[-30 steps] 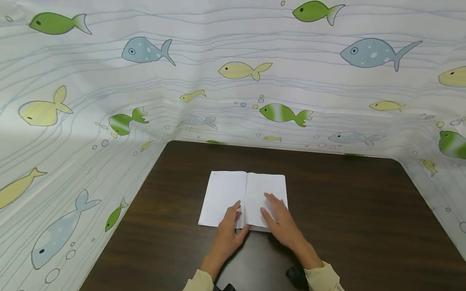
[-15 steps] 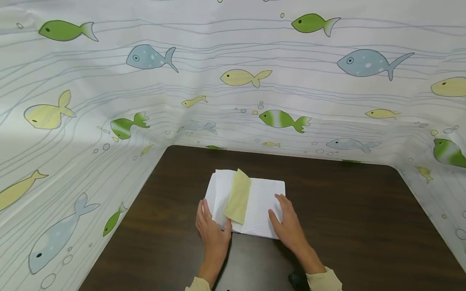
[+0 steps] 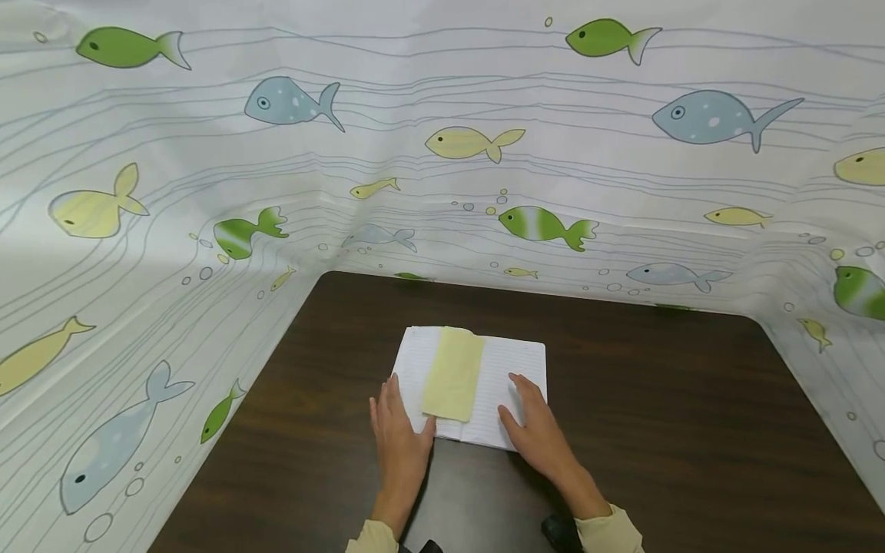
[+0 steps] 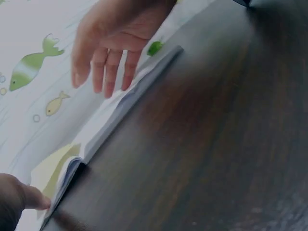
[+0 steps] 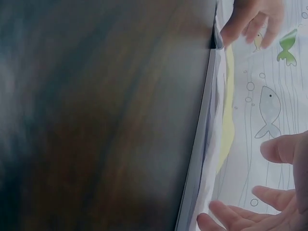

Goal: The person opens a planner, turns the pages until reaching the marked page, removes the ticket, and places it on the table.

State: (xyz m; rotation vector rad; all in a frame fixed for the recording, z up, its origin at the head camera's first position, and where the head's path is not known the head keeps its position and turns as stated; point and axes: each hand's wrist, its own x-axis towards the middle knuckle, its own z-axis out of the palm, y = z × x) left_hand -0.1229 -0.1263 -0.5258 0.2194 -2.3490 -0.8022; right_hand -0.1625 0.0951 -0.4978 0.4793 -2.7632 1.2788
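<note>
An open lined notebook lies on the dark table. A yellow sheet of paper rests on its left page, close to the centre fold. My left hand lies at the notebook's lower left, fingers extended along the left edge. Its thumb touches the lower edge beside the yellow sheet in the left wrist view. Over the lower right page is my right hand, fingers spread and slightly bent, holding nothing. In the right wrist view, the yellow sheet curves up a little from the pages.
Dark wood-grain tabletop surrounds the notebook. A white sheet printed with fish rises behind the table and along its sides. Dark wrist devices show by the cuffs.
Leaves have turned over to the left, showing the yellow sheet, which stood tilted half a second ago and now lies flatter. My left hand has moved left from the fold to the left edge.
</note>
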